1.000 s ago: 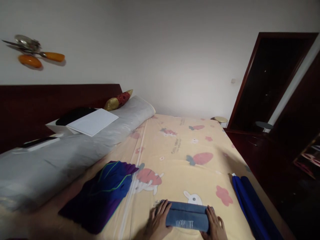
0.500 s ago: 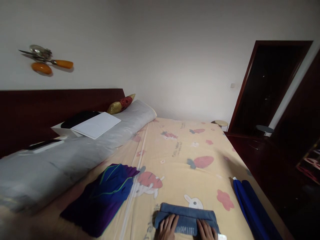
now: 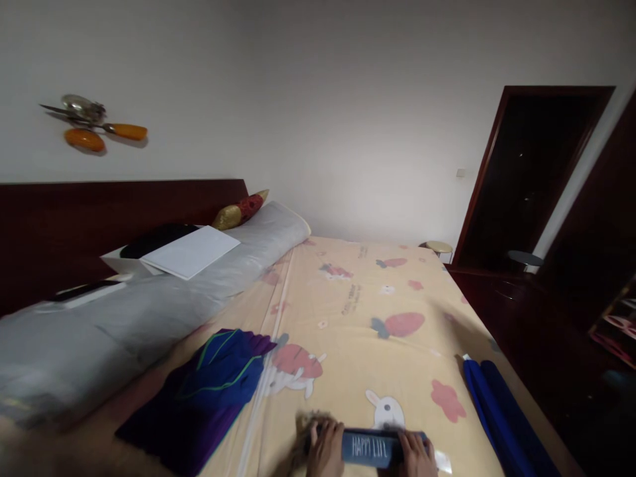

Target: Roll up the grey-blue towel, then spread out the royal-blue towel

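Place: home bedroom | signs: rabbit-print bed sheet (image 3: 342,354), dark headboard (image 3: 124,207), red-and-gold cushion (image 3: 242,210), round-topped stool (image 3: 439,246)

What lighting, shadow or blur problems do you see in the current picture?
Head view: the floor at right sinks into deep shadow; head view: the lower left corner is smeared; head view: lettering on the blue cloth looks slightly blurred; head view: a shadow falls on the bedsheet beside the left hand.

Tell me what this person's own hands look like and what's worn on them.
The left hand and right hand are both ungloved, with no ring, bracelet or watch visible. No sleeve shows; the picture's lower edge cuts off the arms.
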`<state>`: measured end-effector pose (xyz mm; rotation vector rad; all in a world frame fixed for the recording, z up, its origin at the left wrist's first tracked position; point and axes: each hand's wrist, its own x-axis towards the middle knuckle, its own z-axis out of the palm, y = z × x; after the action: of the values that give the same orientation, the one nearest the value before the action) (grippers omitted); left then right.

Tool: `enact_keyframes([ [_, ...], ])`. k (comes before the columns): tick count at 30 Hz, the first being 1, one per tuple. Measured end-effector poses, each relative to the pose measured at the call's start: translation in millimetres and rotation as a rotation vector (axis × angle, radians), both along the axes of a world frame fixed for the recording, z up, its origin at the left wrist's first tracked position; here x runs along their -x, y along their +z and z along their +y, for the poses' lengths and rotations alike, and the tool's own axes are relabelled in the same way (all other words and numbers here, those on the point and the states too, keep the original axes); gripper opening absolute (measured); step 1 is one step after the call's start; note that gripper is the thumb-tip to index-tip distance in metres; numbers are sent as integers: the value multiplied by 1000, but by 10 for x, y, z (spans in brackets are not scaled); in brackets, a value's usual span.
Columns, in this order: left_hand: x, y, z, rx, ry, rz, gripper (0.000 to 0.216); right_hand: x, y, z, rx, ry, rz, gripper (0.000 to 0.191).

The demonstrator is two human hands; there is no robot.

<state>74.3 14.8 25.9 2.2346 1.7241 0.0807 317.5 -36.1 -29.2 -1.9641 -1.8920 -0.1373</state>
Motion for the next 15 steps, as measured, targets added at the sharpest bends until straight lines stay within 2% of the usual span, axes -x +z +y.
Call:
enact_keyframes([
  [2, -72, 5, -16, 9, -17, -9, 66, 55, -58, 37, -40, -7, -2, 64],
  [6, -301, -25, -70, 39, -139, -95, 74, 183, -173, 103, -21, 104, 25, 55],
  [8, -386, -66, -83, 49, -180, -129, 80, 204, -214, 131, -17, 130, 33, 58],
  [15, -406, -260, -76, 29, -156, -165, 86, 136, -336, 139, 26, 193, 20, 73],
])
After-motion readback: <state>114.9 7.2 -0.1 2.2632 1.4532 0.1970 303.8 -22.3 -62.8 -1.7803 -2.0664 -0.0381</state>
